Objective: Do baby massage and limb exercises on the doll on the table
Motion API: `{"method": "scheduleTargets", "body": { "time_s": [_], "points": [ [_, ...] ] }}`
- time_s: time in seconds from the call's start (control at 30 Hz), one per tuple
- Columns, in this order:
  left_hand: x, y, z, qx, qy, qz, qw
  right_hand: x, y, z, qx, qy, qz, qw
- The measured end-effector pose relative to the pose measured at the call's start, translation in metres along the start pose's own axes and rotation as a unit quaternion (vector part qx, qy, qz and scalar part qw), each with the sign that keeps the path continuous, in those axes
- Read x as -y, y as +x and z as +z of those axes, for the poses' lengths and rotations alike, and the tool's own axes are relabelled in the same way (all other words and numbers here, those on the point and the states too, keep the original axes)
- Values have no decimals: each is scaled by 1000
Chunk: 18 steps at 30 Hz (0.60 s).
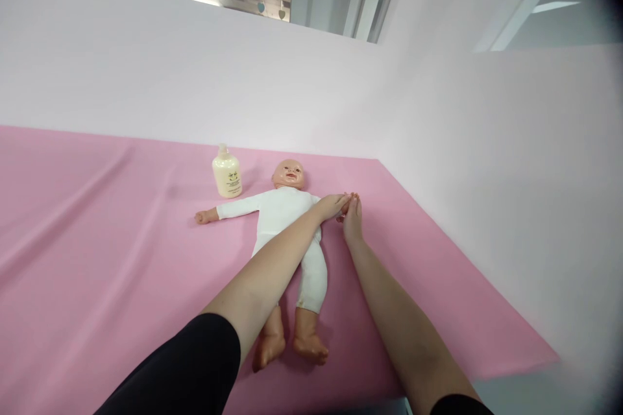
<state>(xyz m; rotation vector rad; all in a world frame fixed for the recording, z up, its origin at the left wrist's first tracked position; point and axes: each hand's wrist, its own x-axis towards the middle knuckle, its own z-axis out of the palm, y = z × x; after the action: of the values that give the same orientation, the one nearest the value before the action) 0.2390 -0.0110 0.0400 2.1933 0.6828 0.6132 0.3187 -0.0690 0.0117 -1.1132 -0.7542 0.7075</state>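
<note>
A baby doll (282, 220) in a white bodysuit lies on its back on a pink sheet (97, 240), head away from me, one arm stretched out to the left. My left arm reaches across the doll's chest, and my left hand (331, 205) lies over the doll's arm on the right side. My right hand (352, 217) meets it there, fingertips touching the same spot. The doll's hand under my fingers is hidden, so how firmly either hand grips it is unclear.
A cream lotion bottle (226, 172) stands upright just left of the doll's head. Pale pink walls (487, 175) enclose the sheet at the back and right, and the sheet's near right corner ends at about (555, 356).
</note>
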Motion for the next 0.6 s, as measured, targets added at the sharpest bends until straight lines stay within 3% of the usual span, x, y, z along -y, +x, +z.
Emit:
{"method": "scheduleTargets", "body": {
  "time_s": [0.07,0.33,0.6],
  "points": [
    [-3,0,-1,21,32,12,999,1,2,2,-14,33,28,999],
    [-8,-1,-3,5,73,20,997,0,3,0,9,148,78,986],
    [-11,-4,-2,14,84,10,996,0,6,0,-30,159,115,980]
  ]
}}
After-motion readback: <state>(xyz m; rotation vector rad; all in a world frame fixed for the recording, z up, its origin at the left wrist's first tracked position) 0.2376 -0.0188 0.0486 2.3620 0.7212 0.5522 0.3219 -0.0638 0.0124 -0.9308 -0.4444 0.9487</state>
